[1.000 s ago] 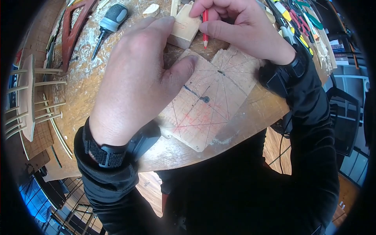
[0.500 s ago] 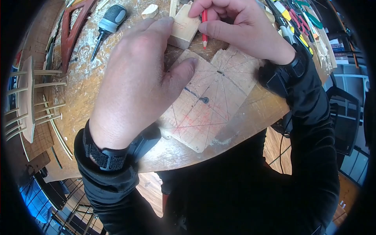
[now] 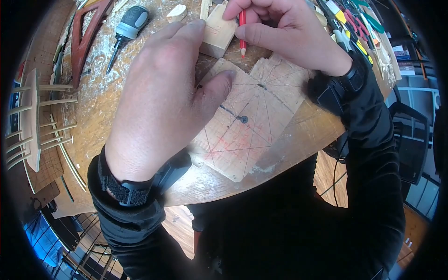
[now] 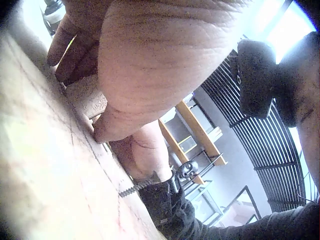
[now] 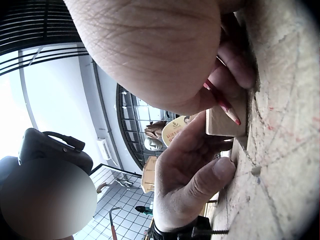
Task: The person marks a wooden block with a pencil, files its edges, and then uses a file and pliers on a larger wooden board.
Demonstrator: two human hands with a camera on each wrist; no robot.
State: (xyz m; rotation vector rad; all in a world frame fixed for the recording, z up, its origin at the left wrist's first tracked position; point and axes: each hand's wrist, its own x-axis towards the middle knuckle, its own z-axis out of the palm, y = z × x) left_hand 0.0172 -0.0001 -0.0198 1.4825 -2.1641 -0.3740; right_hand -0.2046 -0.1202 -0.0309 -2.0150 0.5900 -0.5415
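A pale wooden block with red marks on its top lies at the far side of a lined board. My left hand rests its fingertips along the block's left side, the thumb over the board. In my right hand, a red pencil is pinched, its tip pointing down beside the block's right edge; a finger touches the block's top. The right wrist view shows the pencil tip in front of the block's side. A screw stands in the board.
A screwdriver and a brown triangular frame lie at the left. Beyond them, a model with thin ribs stands at the table's left. Several tools, pliers among them, lie at the upper right.
The pencil and my right fingertips have shifted very slightly left. The left hand still lies against the block, its hold unchanged.
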